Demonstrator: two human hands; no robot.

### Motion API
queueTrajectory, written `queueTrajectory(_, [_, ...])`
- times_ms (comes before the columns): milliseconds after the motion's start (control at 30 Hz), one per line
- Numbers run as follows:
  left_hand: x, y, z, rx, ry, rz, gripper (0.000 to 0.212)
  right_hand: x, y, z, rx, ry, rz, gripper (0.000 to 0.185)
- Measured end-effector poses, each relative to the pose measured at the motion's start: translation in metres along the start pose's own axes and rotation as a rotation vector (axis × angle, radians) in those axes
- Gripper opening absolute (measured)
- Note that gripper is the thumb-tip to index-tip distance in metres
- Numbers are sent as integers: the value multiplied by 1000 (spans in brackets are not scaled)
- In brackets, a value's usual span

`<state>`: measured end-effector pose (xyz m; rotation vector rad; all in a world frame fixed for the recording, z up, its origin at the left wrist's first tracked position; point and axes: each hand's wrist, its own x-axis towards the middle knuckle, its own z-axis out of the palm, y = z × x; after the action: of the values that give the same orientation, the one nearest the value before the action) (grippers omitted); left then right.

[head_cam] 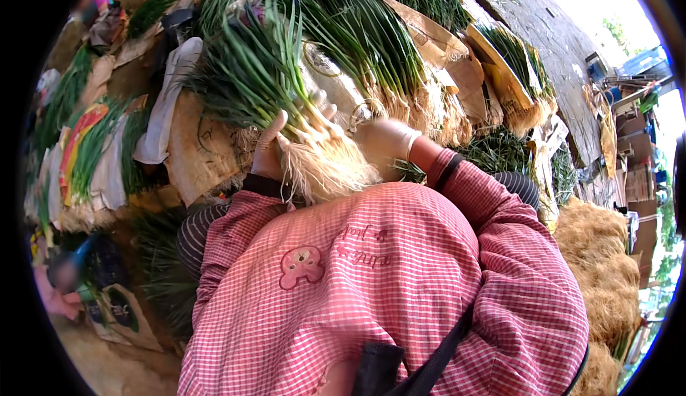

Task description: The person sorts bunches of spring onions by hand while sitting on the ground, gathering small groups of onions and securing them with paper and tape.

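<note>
My left hand (268, 149) is wrapped around a bunch of spring onions (313, 125), its thumb in front and fingertips showing behind the stalks. Long green leaves fan up and to the left. Pale bulbs and a thick beard of roots (332, 165) hang towards my lap. Close to the right of the roots, my right hand (386, 138) wears a pale glove and is blurred, so its fingers cannot be made out. Behind the bunch lies a white wrapped bundle (335, 82) with thin yellowish bands. More spring onions (370, 47) lie just beyond it.
Spring onions between cardboard sheets (514, 69) lie at the upper right, other bunches (91, 165) at the left. Cut green leaves (493, 152) lie beyond my right forearm, and a fibrous tan heap (595, 267) is lower right. Another person (64, 283) is at the left edge.
</note>
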<state>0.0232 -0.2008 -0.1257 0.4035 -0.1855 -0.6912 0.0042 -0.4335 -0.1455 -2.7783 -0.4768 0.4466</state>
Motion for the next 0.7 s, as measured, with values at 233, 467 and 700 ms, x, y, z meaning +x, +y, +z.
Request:
queueTrajectory(233, [17,3,-53,-100,-232,-66,49,46,40,-53,-255,-10,620,29])
queueTrajectory(467, [7,-4,-24,240,136,-193,26,-10,-59,-25,32,152,15,20])
queueTrajectory(700, [7,-9,-37,123,104,-274,29,44,-6,-73,-94,215,537,24])
